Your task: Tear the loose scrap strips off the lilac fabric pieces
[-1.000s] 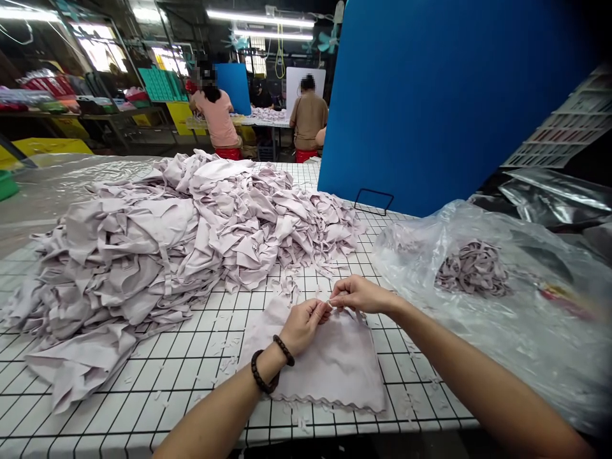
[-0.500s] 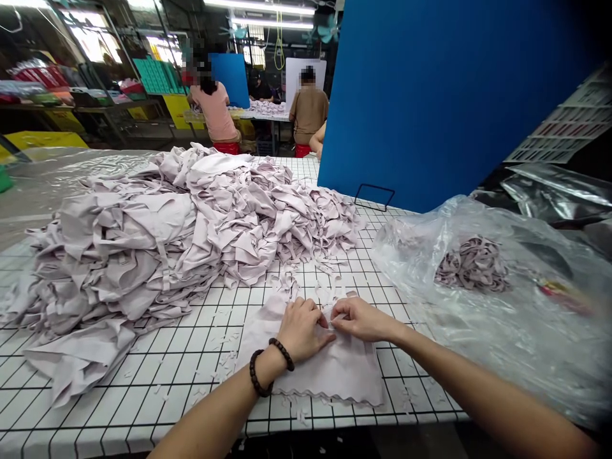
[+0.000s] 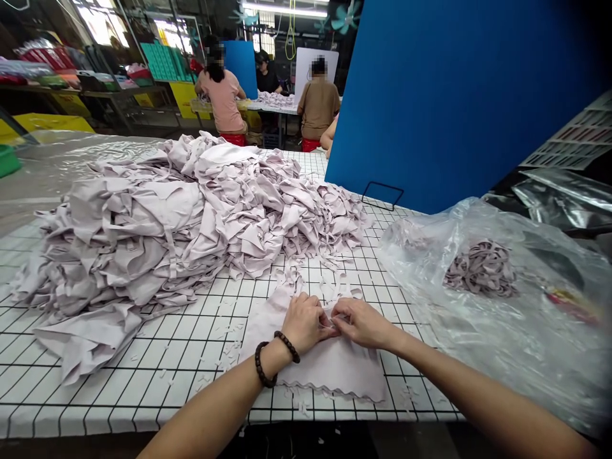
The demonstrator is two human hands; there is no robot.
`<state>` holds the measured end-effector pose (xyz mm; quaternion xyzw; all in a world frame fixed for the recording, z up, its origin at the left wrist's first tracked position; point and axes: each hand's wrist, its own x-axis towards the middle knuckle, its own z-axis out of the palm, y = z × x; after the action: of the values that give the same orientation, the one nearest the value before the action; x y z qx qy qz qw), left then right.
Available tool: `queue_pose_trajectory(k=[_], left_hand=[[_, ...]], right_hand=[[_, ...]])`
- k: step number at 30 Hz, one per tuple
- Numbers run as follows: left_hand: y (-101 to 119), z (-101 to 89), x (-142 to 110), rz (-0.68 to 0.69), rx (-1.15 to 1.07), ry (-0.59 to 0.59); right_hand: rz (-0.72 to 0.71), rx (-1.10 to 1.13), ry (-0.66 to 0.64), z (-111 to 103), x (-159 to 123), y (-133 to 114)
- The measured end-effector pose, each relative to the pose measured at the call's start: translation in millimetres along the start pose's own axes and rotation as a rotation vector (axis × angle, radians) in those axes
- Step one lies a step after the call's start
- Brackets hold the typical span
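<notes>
A pale lilac camisole [image 3: 335,373] with thin straps and a wavy hem lies spread on the grid-patterned table in front of me, its hem towards me. My left hand [image 3: 306,322], with dark beaded bracelets on the wrist, rests on its upper part, thumb and fingers pinched at the fabric near the neckline. Just beside it, my right hand [image 3: 361,324] pinches the same spot from the right. The fingertips of both hands nearly meet. Whatever small detail lies between them is hidden by the fingers.
A large heap of lilac garments [image 3: 157,223] covers the table's left and middle. On the right lies a clear plastic bag [image 3: 430,306] with a bundle of lilac strips [image 3: 482,268]. A tall blue board [image 3: 421,102] stands behind. Small white scraps dot the grid cloth [image 3: 182,389]. Co-workers sit farther back.
The whole view has shifted slightly right and up. My right fingertips have come closer to my left ones at the neckline, and the camisole stays in place.
</notes>
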<state>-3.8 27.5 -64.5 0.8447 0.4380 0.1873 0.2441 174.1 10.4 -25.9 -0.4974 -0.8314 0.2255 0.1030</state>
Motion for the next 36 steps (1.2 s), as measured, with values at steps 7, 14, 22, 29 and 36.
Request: queue_pose_trajectory(k=[7, 14, 22, 29, 36], left_hand=[[2.1, -1.5, -0.2, -0.002, -0.029, 0.014], [3.6, -2.3, 0.0, -0.013, -0.036, 0.008], [2.8, -0.6, 0.1, -0.013, -0.031, 0.016], [2.9, -2.8, 0.5, -0.016, -0.022, -0.019], [-2.4, -3.3, 1.2, 0.009, -0.001, -0.030]], right_hand=[[0.025, -0.010, -0.044, -3.1, -1.5, -2.8], [-0.021, -0.085, -0.076, -3.1, -1.4, -2.2], [-0.092, -0.231, -0.155, -11.5, -1.1, -9.1], [-0.170, -0.436, -0.308, -22.7, 5.4, -23.1], [0.056, 0.082, -0.526, -54.3, 43.0, 19.1]])
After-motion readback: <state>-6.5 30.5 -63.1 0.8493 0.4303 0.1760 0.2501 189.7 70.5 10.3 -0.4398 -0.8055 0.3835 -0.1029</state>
